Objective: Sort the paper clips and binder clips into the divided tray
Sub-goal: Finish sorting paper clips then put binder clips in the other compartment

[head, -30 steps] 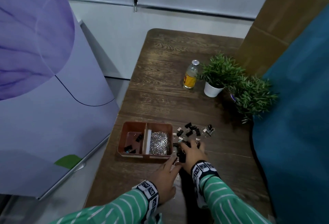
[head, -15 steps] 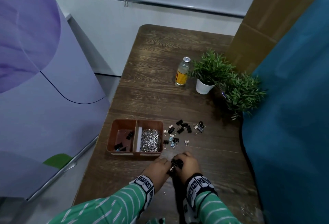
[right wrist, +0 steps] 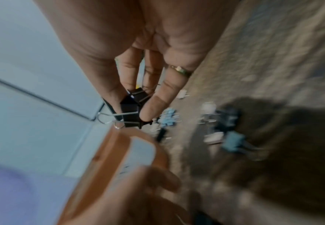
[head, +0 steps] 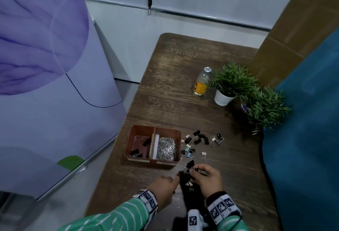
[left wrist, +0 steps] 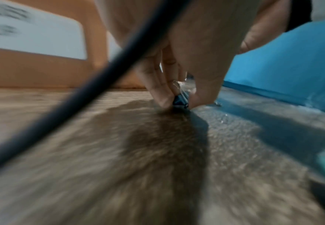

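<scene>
The brown divided tray (head: pixel 128 146) holds a few black binder clips (head: pixel 134 152) in its left compartment and a heap of silver paper clips (head: pixel 166 149) in its right. Loose binder clips (head: pixel 199 139) lie on the table to the right of it. In front of the tray my right hand (head: pixel 192 170) pinches black binder clips (right wrist: pixel 130 117) between thumb and fingers, above the table. My left hand (head: pixel 177 176) is just left of it, its fingertips (left wrist: pixel 161 97) pinching a small dark clip (left wrist: pixel 180 102) against the table.
A glass bottle with a yellow label (head: pixel 201 84) and two potted plants (head: pixel 231 84) stand at the back right of the wooden table (head: pixel 174 76). A teal cloth (head: pixel 302 139) borders the right edge, and a purple cabinet (head: pixel 45 84) stands beyond the left edge.
Both hands drew back from the loose pile toward the table's near edge. The right hand came away holding black binder clips, and the left hand has parted slightly from it.
</scene>
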Available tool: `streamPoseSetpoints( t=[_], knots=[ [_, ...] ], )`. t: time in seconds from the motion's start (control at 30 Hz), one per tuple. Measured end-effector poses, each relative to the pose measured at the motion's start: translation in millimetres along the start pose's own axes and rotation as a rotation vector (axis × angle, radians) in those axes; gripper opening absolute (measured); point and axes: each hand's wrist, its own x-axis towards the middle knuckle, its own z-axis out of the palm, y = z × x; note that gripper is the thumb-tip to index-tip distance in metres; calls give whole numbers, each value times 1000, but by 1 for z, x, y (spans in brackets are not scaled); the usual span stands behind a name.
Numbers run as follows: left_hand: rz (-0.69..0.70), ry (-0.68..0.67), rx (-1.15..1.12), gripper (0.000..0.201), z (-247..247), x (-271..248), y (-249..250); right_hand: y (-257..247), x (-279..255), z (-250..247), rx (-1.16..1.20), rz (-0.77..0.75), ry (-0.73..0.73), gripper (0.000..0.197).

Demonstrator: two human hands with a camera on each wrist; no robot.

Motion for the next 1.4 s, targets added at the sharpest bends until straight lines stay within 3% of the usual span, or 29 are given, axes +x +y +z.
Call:
streamPoseSetpoints(
  t=[0.07,0.2,0.33,0.43,0.6,0.67,0.77,0.87,0.97,1.03,1.1,1.17,1.27,1.4],
  knots=[
    [-14,56,-64,54,-5,-18,-11,-19,-7,12,23,-54,-45,19],
    [-35,318,-371,25,-22,-62,-39,-49,-5,59,-89,-248,-175,23],
    [-175,533,-494,21,-44,-93,-73,-74,3,123,-297,-498,-227,22],
    [-269,650,-526,21,-65,-101,-100,-88,10,159,-480,-574,-252,13],
    [-348,692,-521,23,-85,-84,-132,-91,16,177,-864,-677,-331,26],
    [-329,673,-496,24,-91,-71,-138,-87,11,172,-803,-726,-318,30],
    [-325,620,-480,29,-97,-51,-137,-76,-7,149,-593,-776,-169,22],
    [-323,559,-434,27,-97,-33,-138,-43,-19,99,-531,-712,-36,15],
    [-339,516,-359,22,-99,-22,-137,6,-15,33,-677,-474,106,21],
    [-318,550,-289,22,-100,-18,-131,32,-11,-1,-821,-217,89,50],
    [-262,608,-218,22,-104,-15,-111,46,-11,-18,-929,-50,-20,84],
    [-153,645,-197,24,-106,-12,-82,48,-11,-20,-1022,-31,-83,94],
    [34,586,-215,23,-100,-6,-31,39,-6,-13,-1090,-92,-102,91],
    [185,386,-219,31,-67,1,18,31,4,-3,-1176,-153,-143,57]
  ],
)
